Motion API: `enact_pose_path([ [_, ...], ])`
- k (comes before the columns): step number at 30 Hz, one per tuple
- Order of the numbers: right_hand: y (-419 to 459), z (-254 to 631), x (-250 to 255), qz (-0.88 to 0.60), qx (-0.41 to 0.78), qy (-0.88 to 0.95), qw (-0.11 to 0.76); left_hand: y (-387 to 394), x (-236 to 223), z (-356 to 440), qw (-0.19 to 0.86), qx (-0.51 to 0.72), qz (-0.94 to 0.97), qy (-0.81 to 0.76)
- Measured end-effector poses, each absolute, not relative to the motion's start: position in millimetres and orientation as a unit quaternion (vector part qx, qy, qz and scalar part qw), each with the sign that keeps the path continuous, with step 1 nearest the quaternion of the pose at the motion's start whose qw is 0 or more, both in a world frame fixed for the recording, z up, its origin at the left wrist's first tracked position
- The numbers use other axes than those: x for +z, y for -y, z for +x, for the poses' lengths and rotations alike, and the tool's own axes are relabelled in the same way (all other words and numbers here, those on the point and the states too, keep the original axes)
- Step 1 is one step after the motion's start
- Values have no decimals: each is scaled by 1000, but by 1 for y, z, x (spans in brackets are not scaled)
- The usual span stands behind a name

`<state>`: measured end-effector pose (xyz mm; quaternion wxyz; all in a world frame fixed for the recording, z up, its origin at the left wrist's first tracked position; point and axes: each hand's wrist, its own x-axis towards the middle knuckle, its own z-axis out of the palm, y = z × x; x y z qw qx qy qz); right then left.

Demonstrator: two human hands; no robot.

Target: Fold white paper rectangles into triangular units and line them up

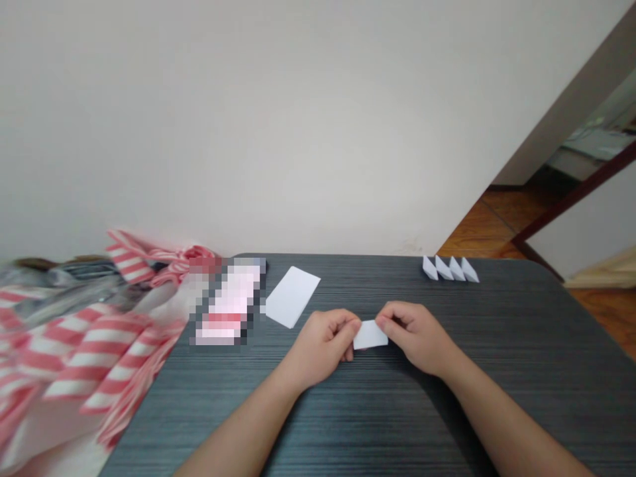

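Note:
Between my two hands is a small white piece of paper (pixel 370 335), its long side running left to right just above the dark table. My left hand (pixel 328 341) pinches its upper left corner between thumb and fingers. The upper right corner is pinched the same way by my right hand (pixel 410 331). Whether the paper is folded in layers, I cannot tell. Beyond my left hand lies a flat white sheet or stack of paper (pixel 293 296). Several small folded white paper pieces (pixel 450 269) stand in a row near the far right edge of the table.
A pixelated, phone-like object (pixel 228 301) lies at the table's left edge. Left of the table are heaped red-and-white striped bags (pixel 99 351). The dark wood-grain table (pixel 497 324) meets a white wall (pixel 298 132) at the back. Wooden floor (pixel 479 225) shows at the right.

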<state>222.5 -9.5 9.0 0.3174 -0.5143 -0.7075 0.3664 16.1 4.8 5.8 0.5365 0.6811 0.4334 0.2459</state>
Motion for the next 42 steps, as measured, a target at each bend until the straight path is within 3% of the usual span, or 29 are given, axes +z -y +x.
enact_pose_path([
  [28, 9, 221, 6, -503, 334, 729, 323, -5, 1, 15, 540, 256, 680, -424],
  [42, 12, 216, 7, -478, 353, 733, 331, -5, 10, 14, 484, 223, 741, -409],
])
